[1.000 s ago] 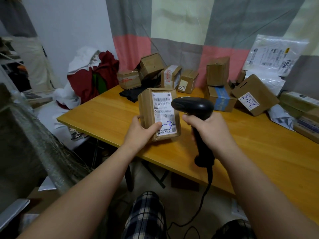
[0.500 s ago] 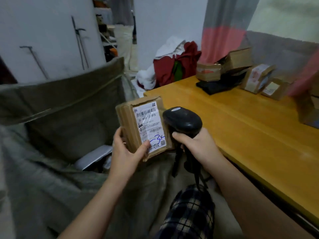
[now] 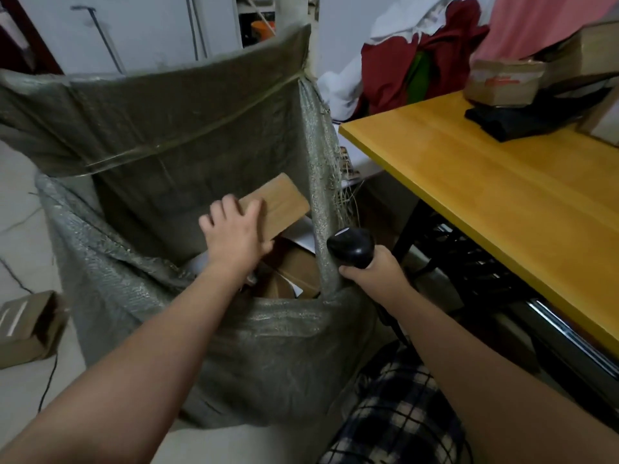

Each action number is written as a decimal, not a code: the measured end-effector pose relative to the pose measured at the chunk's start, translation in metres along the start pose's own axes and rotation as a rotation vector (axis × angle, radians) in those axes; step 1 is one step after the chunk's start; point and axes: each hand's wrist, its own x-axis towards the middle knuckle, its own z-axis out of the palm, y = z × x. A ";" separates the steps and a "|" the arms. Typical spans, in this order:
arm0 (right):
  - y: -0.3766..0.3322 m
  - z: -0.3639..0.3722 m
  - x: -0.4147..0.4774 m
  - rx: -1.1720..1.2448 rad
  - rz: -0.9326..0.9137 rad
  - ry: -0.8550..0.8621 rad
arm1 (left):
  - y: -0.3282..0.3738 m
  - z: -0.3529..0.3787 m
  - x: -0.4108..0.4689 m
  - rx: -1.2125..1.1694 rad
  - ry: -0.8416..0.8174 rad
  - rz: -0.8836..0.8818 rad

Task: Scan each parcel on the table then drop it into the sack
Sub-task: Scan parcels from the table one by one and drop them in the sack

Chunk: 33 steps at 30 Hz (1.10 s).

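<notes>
The fingers [image 3: 252, 209] of the left hand [image 3: 234, 237] lie spread over the plain upper face of a small cardboard parcel [image 3: 284, 202], with the thumb hooked under its near edge. The hand pinches only one end, a light hold that suits letting go more than carrying. The parcel hangs tilted inside the mouth of the woven sack [image 3: 160, 135], above the cardboard boxes and white packets [image 3: 296, 272] already lying in it. I judge this to be the drop itself, with only the release left. The right hand [image 3: 373, 274] has its fingers curled round the handle of a black barcode scanner [image 3: 350, 246]. It is parked low by the sack's right rim, out of the parcel's way yet ready for the next label. Whether it also touches the rim I cannot tell. The sack's back wall stands high and its mouth gapes just beside the corner of the yellow wooden table [image 3: 485, 195], so each parcel needs only a short swing across. More taped boxes [image 3: 502, 82] wait at the table's far end, so work remains.
</notes>
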 end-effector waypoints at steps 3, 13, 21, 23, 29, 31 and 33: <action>0.003 0.001 0.009 0.035 -0.005 0.027 | 0.008 0.025 0.017 0.136 -0.129 0.051; 0.006 -0.018 0.006 0.147 -0.005 0.170 | 0.012 0.029 0.045 0.106 -0.334 0.051; -0.004 -0.083 -0.027 0.110 -0.098 0.295 | 0.084 -0.030 0.008 -0.163 -0.035 0.313; 0.001 -0.104 -0.041 0.091 -0.111 0.342 | 0.110 -0.048 0.000 -0.220 -0.014 0.380; 0.020 -0.178 -0.101 0.215 -0.060 0.527 | 0.207 -0.085 -0.029 -0.338 0.009 0.609; 0.031 -0.206 -0.124 0.248 -0.030 0.581 | 0.243 -0.093 -0.042 -0.388 -0.012 0.697; 0.042 -0.238 -0.147 0.265 -0.003 0.641 | 0.279 -0.101 -0.057 -0.450 -0.051 0.761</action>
